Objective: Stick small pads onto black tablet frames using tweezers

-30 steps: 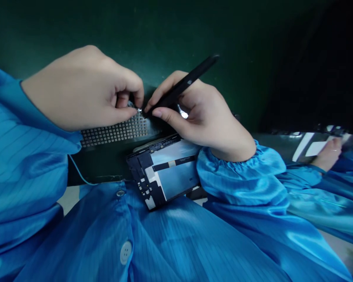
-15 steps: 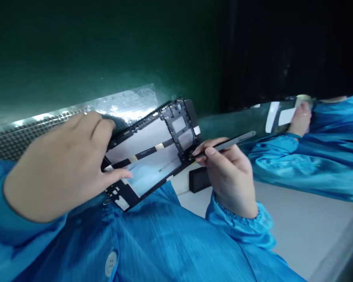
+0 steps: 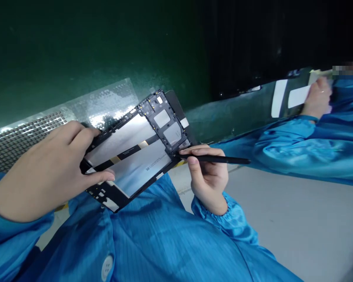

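My left hand (image 3: 47, 172) grips the near left edge of an opened tablet frame (image 3: 135, 149), black with silvery panels and a dark ribbon strip across it, held tilted above my lap. My right hand (image 3: 207, 174) pinches black tweezers (image 3: 214, 159). Their tip touches the frame's right corner, beside the black board section with grey shields.
A perforated metal strip (image 3: 23, 137) runs along the green wall (image 3: 76, 58) at the left. A grey work surface (image 3: 297, 219) lies to the right. Another person's blue sleeve (image 3: 297, 145) and hand (image 3: 316, 100) hold a white piece at the upper right.
Both hands left the perforated strip. My left hand took hold of the tablet frame and raised it. My right hand brought the tweezers down to the frame's right corner.
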Tool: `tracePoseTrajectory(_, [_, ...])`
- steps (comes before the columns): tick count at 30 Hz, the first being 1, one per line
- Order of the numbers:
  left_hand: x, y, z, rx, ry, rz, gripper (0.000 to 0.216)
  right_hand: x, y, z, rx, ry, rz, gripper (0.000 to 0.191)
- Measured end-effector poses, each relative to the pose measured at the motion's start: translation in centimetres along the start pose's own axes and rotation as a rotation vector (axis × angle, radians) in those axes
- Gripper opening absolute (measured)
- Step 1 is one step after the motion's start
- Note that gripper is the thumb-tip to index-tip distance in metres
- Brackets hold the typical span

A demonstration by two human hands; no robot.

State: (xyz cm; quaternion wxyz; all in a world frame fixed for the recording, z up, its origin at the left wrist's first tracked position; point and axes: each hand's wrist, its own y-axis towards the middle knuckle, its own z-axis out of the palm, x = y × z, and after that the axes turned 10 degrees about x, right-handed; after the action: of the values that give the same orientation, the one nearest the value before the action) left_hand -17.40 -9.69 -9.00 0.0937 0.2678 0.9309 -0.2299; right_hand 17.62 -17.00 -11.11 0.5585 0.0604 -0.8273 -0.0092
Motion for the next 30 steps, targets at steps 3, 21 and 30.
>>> tracePoseTrajectory(3, [0.2,0.1,0.1,-0.003,-0.009,-0.001,0.085,0.1,0.0,0.4,-0.006,-0.051,-0.009,0.015])
tracePoseTrajectory(21, [-5.3,-1.2,0.3,-0.352,-0.352,-0.025,0.087,3.3,-3.2,4.8,-0.003,0.186,0.314,0.05])
tracePoseTrajectory(30, [9.3,1.7,-2.1,-0.935,-0.646,-0.311,0.046,6.0,30.8,6.7,-0.006,0.187,0.255,0.039])
